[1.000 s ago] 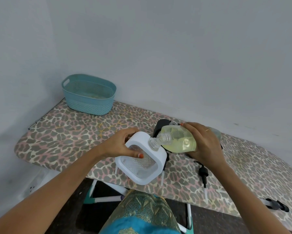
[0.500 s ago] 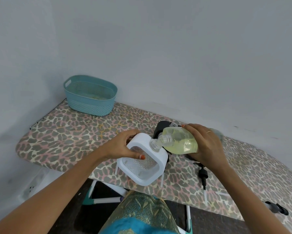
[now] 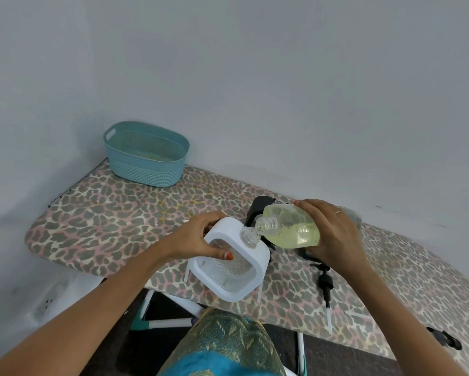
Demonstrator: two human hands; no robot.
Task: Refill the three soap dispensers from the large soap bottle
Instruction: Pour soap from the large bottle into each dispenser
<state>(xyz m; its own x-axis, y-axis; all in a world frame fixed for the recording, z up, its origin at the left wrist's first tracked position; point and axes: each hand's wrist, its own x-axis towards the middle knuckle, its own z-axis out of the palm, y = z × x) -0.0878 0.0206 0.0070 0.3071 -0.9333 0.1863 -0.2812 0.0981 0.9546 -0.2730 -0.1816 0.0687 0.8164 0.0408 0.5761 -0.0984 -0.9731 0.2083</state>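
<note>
Nearest is a fold of teal and gold cloth (image 3: 222, 340) at the person's lap, in front of the near edge of a leopard-print ironing board (image 3: 106, 226). Just above that edge the left hand (image 3: 201, 237) grips a white-framed soap dispenser (image 3: 257, 253), thumb on its clear front and fingers curled over the top, holding it tilted and off the board. To its right the right hand (image 3: 333, 234) is wrapped round the large soap bottle (image 3: 295, 226), which lies nearly on its side with pale yellow soap inside. The bottle's open mouth sits right at the dispenser's clear neck (image 3: 248, 235). A black pump (image 3: 325, 280) with a white tube lies on the board, near right, below the right hand. Behind the bottle stands a black dispenser (image 3: 257, 210), partly hidden. At the far left a teal basket (image 3: 146, 164) sits on the board against the grey wall (image 3: 282, 90).
</note>
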